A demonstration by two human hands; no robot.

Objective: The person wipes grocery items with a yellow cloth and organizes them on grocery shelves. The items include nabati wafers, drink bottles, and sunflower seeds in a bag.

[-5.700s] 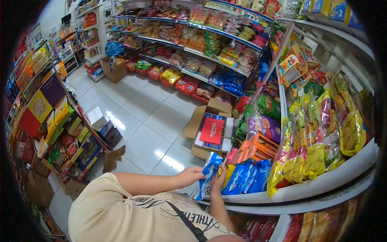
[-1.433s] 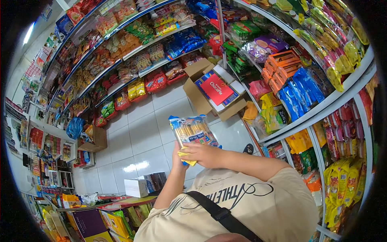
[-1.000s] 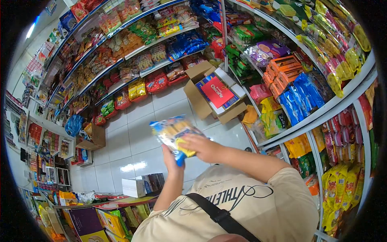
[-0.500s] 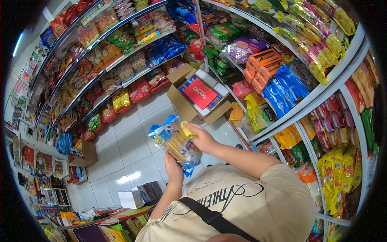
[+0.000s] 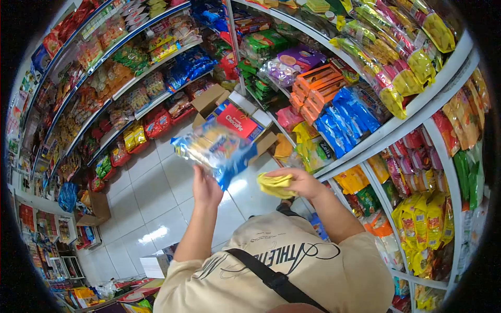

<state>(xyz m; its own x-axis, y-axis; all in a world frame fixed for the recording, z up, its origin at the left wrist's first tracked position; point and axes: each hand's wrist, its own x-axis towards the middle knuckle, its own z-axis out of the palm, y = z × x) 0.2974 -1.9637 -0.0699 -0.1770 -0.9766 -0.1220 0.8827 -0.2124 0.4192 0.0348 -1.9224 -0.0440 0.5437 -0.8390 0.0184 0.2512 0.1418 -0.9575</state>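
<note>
My left hand (image 5: 207,189) grips the lower edge of a blue-and-clear snack packet (image 5: 211,148), lifted above the floor and blurred by motion. Pale stick-like pieces show through its clear front. In my right hand (image 5: 301,182) is a bunched yellow cloth (image 5: 275,184), held apart from the packet and to its right. Behind the packet stands an open cardboard box (image 5: 210,97) with a red ChocoPie carton (image 5: 236,123) in it; the packet hides part of the box.
Curved shelves of snack packets (image 5: 130,57) run along the left and back. To the right, a white-edged shelf (image 5: 365,148) holds blue packets (image 5: 347,122) and orange boxes (image 5: 315,88). White tiled floor (image 5: 151,195) lies between, with another cardboard box (image 5: 96,208) at far left.
The cloth has come away from the packet as my right hand moved right and down. My left hand has raised the packet forward, toward the cardboard box. The view has shifted slightly.
</note>
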